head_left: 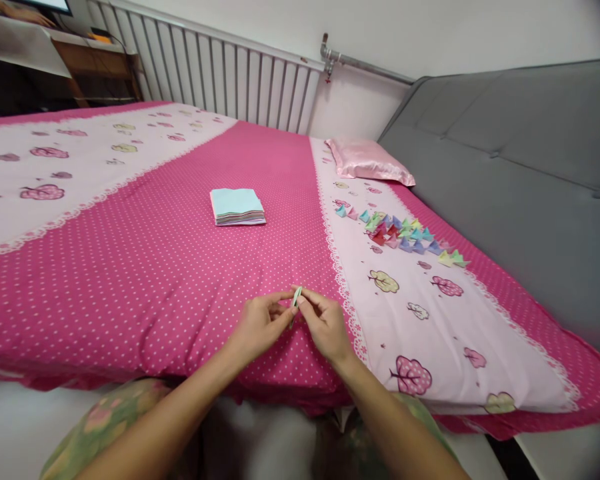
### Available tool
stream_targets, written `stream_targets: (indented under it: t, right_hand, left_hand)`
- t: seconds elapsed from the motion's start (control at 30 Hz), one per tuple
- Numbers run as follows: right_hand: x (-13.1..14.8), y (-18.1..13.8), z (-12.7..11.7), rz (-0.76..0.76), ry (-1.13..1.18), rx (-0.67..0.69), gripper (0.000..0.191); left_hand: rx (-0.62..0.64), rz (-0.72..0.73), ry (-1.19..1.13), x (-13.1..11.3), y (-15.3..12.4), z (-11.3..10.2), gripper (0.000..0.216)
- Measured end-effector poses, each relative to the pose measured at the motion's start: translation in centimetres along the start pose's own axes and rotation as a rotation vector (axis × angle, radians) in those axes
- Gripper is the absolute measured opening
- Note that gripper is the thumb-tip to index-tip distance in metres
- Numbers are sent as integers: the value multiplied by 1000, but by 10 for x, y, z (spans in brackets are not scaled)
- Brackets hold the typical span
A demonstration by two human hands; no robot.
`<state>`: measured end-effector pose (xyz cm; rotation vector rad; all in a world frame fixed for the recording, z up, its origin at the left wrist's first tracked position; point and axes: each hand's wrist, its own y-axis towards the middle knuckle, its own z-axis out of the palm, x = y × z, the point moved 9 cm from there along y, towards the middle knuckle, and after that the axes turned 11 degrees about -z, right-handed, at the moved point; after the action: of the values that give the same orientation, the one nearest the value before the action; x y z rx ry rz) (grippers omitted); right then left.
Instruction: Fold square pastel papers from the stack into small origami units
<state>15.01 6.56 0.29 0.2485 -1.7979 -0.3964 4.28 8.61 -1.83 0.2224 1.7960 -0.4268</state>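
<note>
My left hand (261,321) and my right hand (326,321) meet just above the near edge of the bed. Both pinch a small folded piece of light green paper (295,298) between their fingertips. A stack of coloured paper squares (237,206) with a pale blue sheet on top lies further out on the pink dotted bedsheet (170,267). To the right, several small folded paper shapes (403,233) in mixed colours lie in a loose row on the pale strip of the sheet.
A pink satin pillow (367,160) lies by the grey padded headboard (510,180) on the right. A white radiator (220,70) runs along the far wall. A wooden desk (90,63) stands at the far left.
</note>
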Motion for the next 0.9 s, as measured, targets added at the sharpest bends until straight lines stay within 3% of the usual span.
stream_targets:
  t: [0.47,0.63,0.9]
  right_hand:
    - [0,-3,3,-43,-246,57,41]
    - [-1,-4,5,-44,-155,32,43]
    - [10,-1,0,-128,-75,-15,27]
  left_hand:
    - [13,-37,-182,6,1,2,31]
    - [52,-114,-359,12,6,7,31]
    - [-10,-214,-568,9,1,-2,27]
